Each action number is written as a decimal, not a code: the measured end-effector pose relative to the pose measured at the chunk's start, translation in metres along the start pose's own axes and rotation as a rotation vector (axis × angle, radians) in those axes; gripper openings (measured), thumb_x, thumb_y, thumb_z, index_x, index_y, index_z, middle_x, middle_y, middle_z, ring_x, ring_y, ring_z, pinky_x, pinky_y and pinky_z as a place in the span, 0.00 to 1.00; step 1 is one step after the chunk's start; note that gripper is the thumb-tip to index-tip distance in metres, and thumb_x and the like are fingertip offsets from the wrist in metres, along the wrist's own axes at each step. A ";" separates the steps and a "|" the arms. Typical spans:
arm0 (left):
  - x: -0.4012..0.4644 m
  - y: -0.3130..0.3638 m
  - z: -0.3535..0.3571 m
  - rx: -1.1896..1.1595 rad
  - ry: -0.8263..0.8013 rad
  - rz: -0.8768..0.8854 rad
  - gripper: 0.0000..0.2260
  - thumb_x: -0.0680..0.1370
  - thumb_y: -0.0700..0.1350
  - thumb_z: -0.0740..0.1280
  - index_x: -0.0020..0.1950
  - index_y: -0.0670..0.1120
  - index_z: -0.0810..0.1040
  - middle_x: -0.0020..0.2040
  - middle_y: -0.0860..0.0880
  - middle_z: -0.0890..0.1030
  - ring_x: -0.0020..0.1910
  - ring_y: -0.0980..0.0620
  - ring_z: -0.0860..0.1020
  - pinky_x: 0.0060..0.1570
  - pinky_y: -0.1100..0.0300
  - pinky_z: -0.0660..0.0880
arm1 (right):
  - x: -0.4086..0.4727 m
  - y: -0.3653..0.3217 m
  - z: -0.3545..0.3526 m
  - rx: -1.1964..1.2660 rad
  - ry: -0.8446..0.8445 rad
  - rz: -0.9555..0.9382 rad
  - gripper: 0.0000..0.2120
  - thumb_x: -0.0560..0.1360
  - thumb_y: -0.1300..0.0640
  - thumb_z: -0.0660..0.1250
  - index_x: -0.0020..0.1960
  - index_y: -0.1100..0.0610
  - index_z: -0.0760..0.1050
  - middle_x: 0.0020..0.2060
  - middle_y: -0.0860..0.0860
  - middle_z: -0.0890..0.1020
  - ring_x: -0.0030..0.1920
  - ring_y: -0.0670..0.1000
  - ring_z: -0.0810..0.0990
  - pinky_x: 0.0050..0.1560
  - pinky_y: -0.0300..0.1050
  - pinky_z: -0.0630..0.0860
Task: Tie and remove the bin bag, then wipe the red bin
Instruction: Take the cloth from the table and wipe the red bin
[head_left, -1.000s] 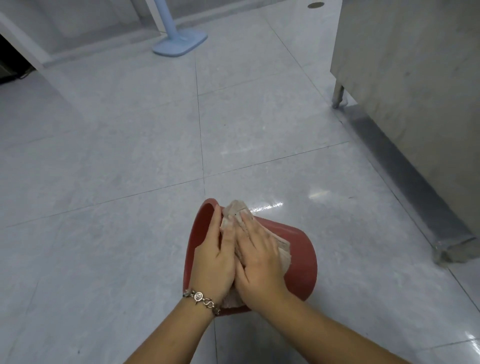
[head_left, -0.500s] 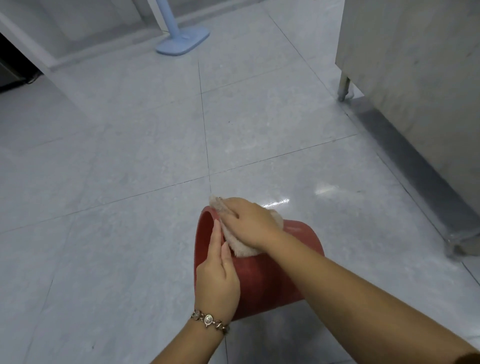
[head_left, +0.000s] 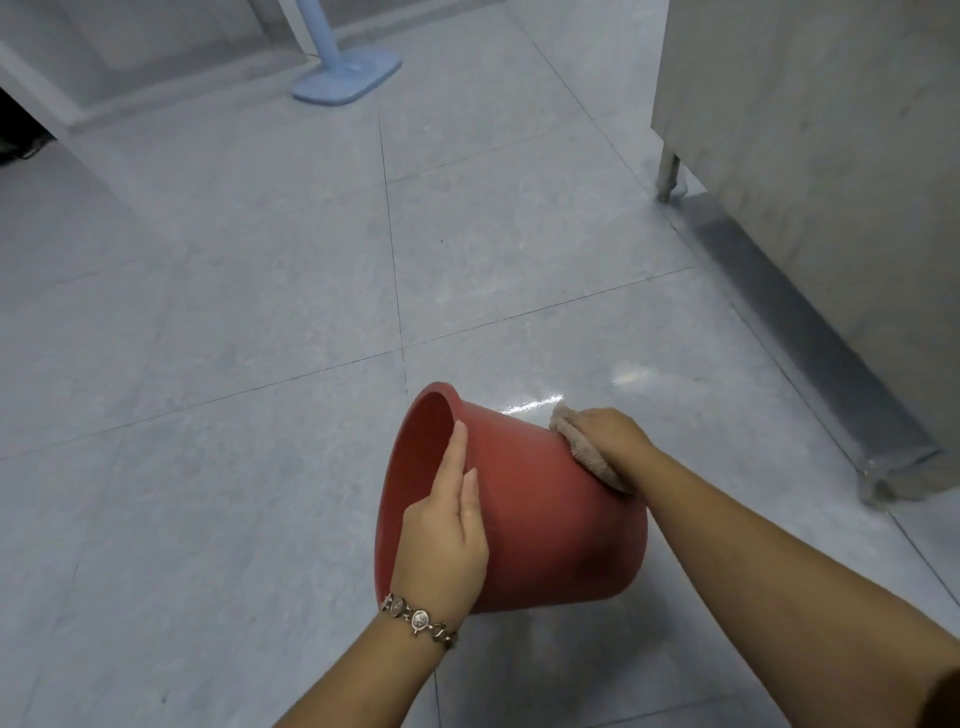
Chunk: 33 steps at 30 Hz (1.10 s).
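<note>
The red bin (head_left: 540, 525) is tipped on its side above the tiled floor, its open mouth facing left. My left hand (head_left: 447, 535) grips the near side of the rim, with forefinger and thumb lying along the outer wall. A beige cloth (head_left: 582, 452) sits on the far upper side of the bin's outer wall. My right hand (head_left: 610, 434) holds that cloth against the bin, fingers bent over it. No bin bag is in view.
A blue mop head (head_left: 345, 78) with its pole stands on the floor at the back. A steel cabinet (head_left: 810, 156) on short legs (head_left: 667, 176) runs along the right side. A white wall corner (head_left: 36, 88) juts in at the far left.
My right hand has slid the cloth from the rim, next to my left hand, across the outer wall to the bin's far right side. My left hand keeps its hold on the rim.
</note>
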<state>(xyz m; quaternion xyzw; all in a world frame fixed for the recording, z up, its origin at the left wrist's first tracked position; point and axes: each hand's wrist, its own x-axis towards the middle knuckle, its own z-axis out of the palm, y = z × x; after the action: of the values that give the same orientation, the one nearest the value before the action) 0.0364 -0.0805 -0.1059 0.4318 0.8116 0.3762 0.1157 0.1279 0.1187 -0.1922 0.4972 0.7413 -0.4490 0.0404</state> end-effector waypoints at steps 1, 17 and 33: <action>0.002 0.001 0.000 0.000 -0.009 0.009 0.21 0.77 0.55 0.49 0.71 0.61 0.58 0.19 0.53 0.70 0.22 0.58 0.72 0.19 0.66 0.65 | -0.003 -0.008 -0.001 0.043 0.006 0.005 0.21 0.80 0.45 0.49 0.57 0.54 0.77 0.55 0.55 0.81 0.59 0.58 0.77 0.54 0.48 0.71; 0.029 -0.001 -0.004 -0.044 0.071 -0.183 0.18 0.81 0.45 0.54 0.71 0.55 0.64 0.35 0.67 0.69 0.32 0.80 0.70 0.34 0.84 0.64 | -0.072 0.041 0.070 0.265 0.619 -0.309 0.28 0.75 0.41 0.54 0.69 0.54 0.70 0.66 0.56 0.75 0.67 0.57 0.72 0.68 0.56 0.67; 0.007 -0.002 -0.017 -0.117 -0.193 -0.042 0.16 0.78 0.55 0.56 0.66 0.61 0.65 0.55 0.69 0.76 0.54 0.69 0.76 0.52 0.71 0.74 | -0.103 -0.033 0.049 -0.023 0.555 -0.555 0.28 0.74 0.40 0.57 0.73 0.47 0.63 0.72 0.50 0.68 0.69 0.54 0.70 0.64 0.61 0.68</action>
<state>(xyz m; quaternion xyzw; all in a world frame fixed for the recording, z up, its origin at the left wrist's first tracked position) 0.0229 -0.0843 -0.0948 0.4414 0.7822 0.3770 0.2262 0.1355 0.0084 -0.1483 0.3798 0.8353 -0.2832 -0.2788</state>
